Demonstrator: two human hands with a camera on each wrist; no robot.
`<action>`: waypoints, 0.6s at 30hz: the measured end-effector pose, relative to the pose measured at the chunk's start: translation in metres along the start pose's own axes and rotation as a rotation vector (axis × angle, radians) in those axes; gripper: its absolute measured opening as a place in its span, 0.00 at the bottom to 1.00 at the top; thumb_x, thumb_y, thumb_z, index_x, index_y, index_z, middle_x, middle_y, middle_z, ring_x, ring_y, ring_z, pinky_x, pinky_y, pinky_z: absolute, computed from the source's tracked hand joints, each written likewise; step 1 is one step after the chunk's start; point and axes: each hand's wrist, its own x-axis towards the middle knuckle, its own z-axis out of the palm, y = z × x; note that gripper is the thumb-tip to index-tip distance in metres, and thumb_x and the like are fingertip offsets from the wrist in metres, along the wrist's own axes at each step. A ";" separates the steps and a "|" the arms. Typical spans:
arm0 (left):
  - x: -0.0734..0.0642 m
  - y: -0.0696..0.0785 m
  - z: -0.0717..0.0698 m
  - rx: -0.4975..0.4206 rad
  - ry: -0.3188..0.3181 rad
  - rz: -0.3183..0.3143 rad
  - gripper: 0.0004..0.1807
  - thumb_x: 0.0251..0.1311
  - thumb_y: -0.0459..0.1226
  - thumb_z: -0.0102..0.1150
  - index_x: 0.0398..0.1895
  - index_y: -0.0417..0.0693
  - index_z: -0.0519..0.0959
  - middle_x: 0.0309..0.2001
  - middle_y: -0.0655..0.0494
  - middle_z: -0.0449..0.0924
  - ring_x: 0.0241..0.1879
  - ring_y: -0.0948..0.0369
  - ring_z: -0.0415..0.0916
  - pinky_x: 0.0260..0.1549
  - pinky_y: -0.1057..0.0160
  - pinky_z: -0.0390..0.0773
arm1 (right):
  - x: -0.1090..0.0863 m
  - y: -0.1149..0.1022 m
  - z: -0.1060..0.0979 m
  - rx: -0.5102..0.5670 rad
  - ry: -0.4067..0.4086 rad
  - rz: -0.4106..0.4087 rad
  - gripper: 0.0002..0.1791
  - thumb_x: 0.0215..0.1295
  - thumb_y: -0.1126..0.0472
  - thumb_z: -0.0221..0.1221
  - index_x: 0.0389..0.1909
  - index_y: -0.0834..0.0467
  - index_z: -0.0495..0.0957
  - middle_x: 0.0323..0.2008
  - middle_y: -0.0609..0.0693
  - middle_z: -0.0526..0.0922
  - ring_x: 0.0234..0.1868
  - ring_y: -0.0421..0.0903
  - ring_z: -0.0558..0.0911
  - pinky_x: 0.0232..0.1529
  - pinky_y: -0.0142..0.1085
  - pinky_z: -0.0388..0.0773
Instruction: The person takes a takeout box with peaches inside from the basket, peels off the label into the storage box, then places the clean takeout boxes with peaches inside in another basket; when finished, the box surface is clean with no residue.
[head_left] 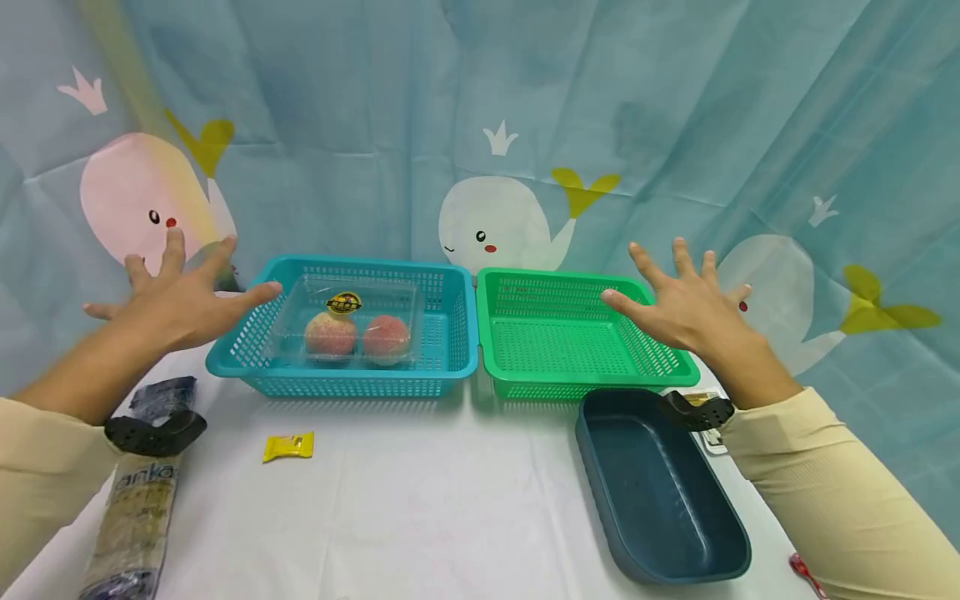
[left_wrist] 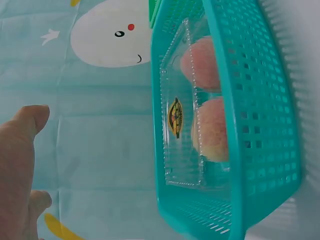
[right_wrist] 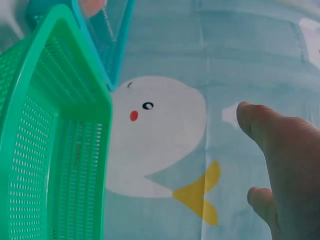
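Note:
My left hand (head_left: 177,302) is raised with fingers spread, over the left end of a blue plastic basket (head_left: 352,387), and holds nothing. Inside that basket lies a clear plastic box (head_left: 390,296) with a black-and-gold sticker and two peaches (head_left: 330,335) in it. The left wrist view shows the same box (left_wrist: 172,155) beyond the basket's side wall. Fingers spread too, my right hand (head_left: 686,308) hovers by the right end of a green plastic basket (head_left: 592,389). That basket (right_wrist: 75,165) shows no contents in the right wrist view.
A dark blue tub (head_left: 660,492) stands at the front right, partly beneath my right wrist. A small yellow packet (head_left: 288,447) lies at the left on the white cloth. Beneath my left forearm is a long clear bag (head_left: 135,525). A red item (head_left: 804,569) sits near the right edge.

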 end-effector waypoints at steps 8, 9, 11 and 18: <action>-0.007 -0.007 0.015 -0.007 0.009 0.018 0.56 0.54 0.75 0.37 0.77 0.56 0.34 0.69 0.38 0.09 0.61 0.26 0.08 0.31 0.15 0.23 | 0.006 -0.011 0.001 0.021 0.031 -0.036 0.49 0.57 0.19 0.36 0.76 0.33 0.36 0.74 0.63 0.27 0.67 0.74 0.27 0.42 0.81 0.23; -0.008 -0.008 0.017 -0.009 0.006 0.023 0.56 0.55 0.75 0.37 0.77 0.55 0.33 0.69 0.38 0.09 0.61 0.27 0.08 0.31 0.15 0.23 | 0.007 -0.012 0.002 0.023 0.034 -0.040 0.49 0.57 0.19 0.36 0.76 0.33 0.36 0.74 0.63 0.27 0.68 0.74 0.27 0.43 0.81 0.23; -0.009 -0.009 0.020 -0.012 0.003 0.035 0.56 0.56 0.74 0.38 0.77 0.55 0.33 0.69 0.38 0.09 0.61 0.27 0.08 0.31 0.15 0.23 | 0.009 -0.014 0.003 0.023 0.040 -0.053 0.48 0.57 0.19 0.36 0.76 0.33 0.36 0.74 0.62 0.28 0.68 0.74 0.28 0.44 0.82 0.25; -0.012 -0.010 0.034 -0.027 -0.001 0.072 0.53 0.59 0.72 0.38 0.77 0.54 0.34 0.71 0.37 0.13 0.63 0.25 0.13 0.32 0.14 0.26 | 0.019 -0.023 0.008 0.045 0.056 -0.089 0.47 0.58 0.20 0.36 0.75 0.32 0.37 0.75 0.59 0.30 0.69 0.73 0.29 0.49 0.81 0.29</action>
